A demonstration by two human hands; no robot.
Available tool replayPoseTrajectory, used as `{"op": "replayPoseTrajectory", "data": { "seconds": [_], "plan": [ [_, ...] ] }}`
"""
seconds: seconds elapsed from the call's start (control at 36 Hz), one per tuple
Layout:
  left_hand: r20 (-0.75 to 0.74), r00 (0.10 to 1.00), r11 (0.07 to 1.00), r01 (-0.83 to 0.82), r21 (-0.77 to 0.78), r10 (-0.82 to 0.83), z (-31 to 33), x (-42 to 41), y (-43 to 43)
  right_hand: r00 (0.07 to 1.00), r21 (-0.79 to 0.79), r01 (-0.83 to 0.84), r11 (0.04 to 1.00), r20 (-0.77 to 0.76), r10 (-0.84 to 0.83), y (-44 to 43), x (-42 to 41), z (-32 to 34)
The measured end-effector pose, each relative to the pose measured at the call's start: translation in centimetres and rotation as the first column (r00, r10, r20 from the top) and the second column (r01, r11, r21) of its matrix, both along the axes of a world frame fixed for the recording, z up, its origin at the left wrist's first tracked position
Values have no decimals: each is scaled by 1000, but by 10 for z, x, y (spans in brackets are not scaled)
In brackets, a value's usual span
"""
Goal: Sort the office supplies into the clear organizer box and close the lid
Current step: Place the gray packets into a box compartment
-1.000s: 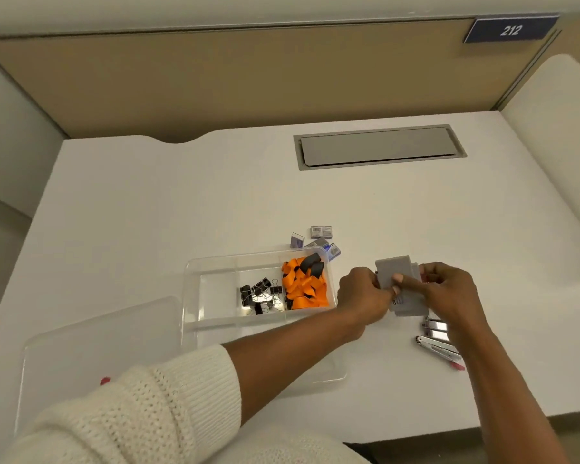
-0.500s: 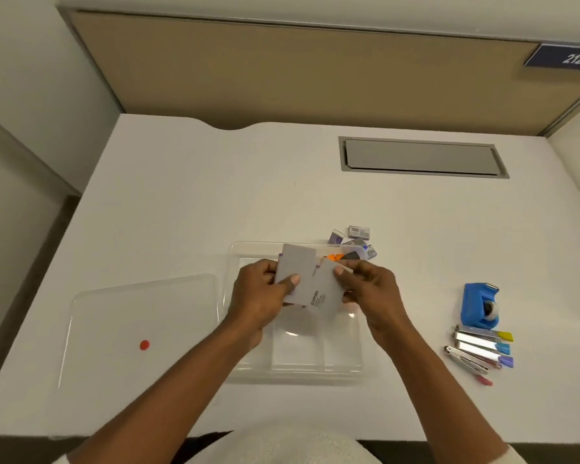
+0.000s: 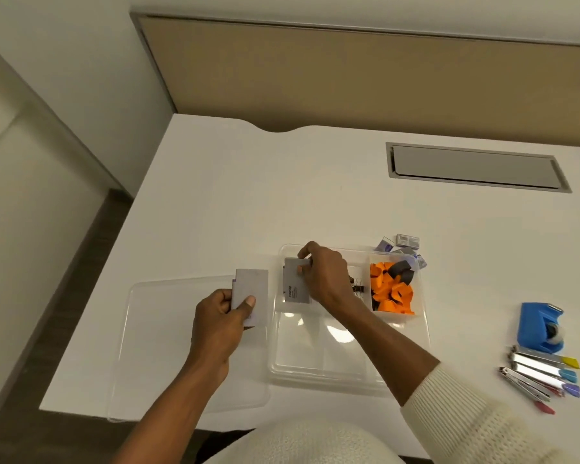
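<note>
Clear organizer box (image 3: 349,373) sat mid-surface with orange clips (image 3: 391,291) filling its back-right compartment. Right hand (image 3: 327,277) pinched one grey card stack (image 3: 295,283) over the back-left compartment; left hand (image 3: 220,324) gripped a second stack (image 3: 251,289) above the lid (image 3: 154,346). One blue tape dispenser (image 3: 538,328) sat off right.

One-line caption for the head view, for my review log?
Right hand lowers a grey card into the clear box; left hand holds another card.
</note>
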State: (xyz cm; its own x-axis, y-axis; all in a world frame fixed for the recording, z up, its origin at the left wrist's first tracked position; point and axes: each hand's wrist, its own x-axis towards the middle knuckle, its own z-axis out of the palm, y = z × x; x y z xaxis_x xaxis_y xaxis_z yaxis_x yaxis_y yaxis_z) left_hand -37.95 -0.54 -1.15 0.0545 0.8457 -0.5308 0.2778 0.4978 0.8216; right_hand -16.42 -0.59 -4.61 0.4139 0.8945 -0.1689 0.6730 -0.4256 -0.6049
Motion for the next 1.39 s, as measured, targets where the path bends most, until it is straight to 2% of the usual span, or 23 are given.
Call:
{"op": "replayPoseTrajectory", "data": {
  "seconds": [0.06,0.14,0.25,0.33,0.39,0.44,0.5,0.53,0.64,0.72,0.83,0.92,1.03,1.17,1.28,1.39],
  "plan": [
    [2,1000,1000,4,-9,-4,-3,-1,-1,995,-20,-28,999,95,29,-1,-5,-6],
    [25,1000,1000,5,-17,-4,-4,1,-1,987,-25,-51,998,154,54,-6,-10,-14],
    [43,999,1000,15,-21,-14,-5,6,0,985,-32,-75,997,153,79,-14,-10,-14],
    [53,998,1000,27,-10,-27,-6,10,3,992,35,14,999,125,-18,-22,-8,-5],
    [54,998,999,32,10,-33,-6,14,4,995,98,96,991,25,-99,-29,-8,5],
    [58,997,999,44,33,-46,-5,20,5,972,141,155,978,-198,-125,-38,-11,20],
    [74,996,998,51,46,-54,-4,28,4,867,131,218,967,-482,-130,-45,-16,29],
    [87,995,997,54,48,-58,-2,32,4,813,120,236,964,-567,-128,-48,-19,32],
    [67,992,992,105,66,-109,1,45,3,838,150,238,960,-531,-125,-53,-22,26],
    [-29,987,983,162,81,-160,-2,47,5,786,136,337,932,-585,-199,-52,-18,24],
    [-294,939,962,228,149,-177,-10,41,10,869,103,377,920,-383,-313,-44,-8,21],
    [-402,894,950,274,148,-195,-20,33,9,909,53,338,940,-278,-311,-37,-2,18],
    [-390,885,945,313,92,-255,-29,27,5,967,-37,170,985,-188,-174,-30,-6,9],
    [-438,859,922,360,143,-267,-31,27,2,998,-91,56,994,11,-55,-20,-15,-1],
    [-447,852,930,352,102,-274,-31,29,4,974,-160,-72,985,200,104,-15,-18,-4],
    [-470,830,921,380,85,-299,-31,29,6,931,-214,-166,963,288,224,-14,-20,-4]
  ]
}}
